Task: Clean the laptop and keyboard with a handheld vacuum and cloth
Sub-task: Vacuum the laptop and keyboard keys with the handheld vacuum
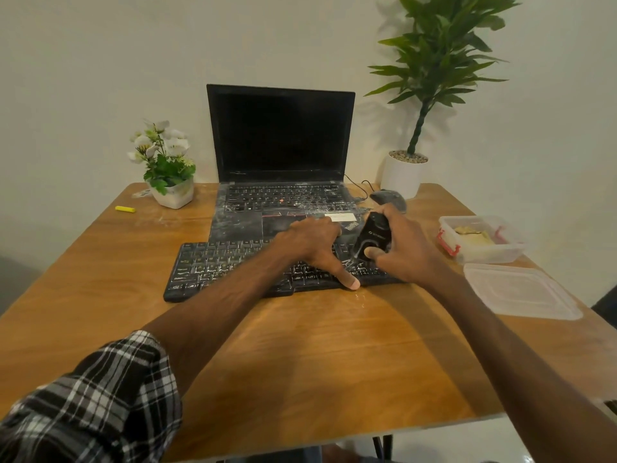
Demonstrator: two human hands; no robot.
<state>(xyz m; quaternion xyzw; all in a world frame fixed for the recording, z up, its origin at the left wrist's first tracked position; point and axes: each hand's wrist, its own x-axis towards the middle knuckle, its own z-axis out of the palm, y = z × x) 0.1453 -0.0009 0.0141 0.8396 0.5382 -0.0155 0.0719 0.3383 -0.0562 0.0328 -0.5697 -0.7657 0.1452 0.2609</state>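
**Q:** Which containers flank the laptop?

**A:** Left of it, a small white pot of white flowers. Right of it, a taller white pot with pebbles and a green plant. Farther right, a clear tub holds something pale yellow; its lid lies loose beside it.

**Q:** And the handheld vacuum?

**A:** In front of the laptop, nose-down on the keyboard's right end. The left hand lies flat on the keys just left of it, fingers spread. The right hand grips its body, thumb on its front.
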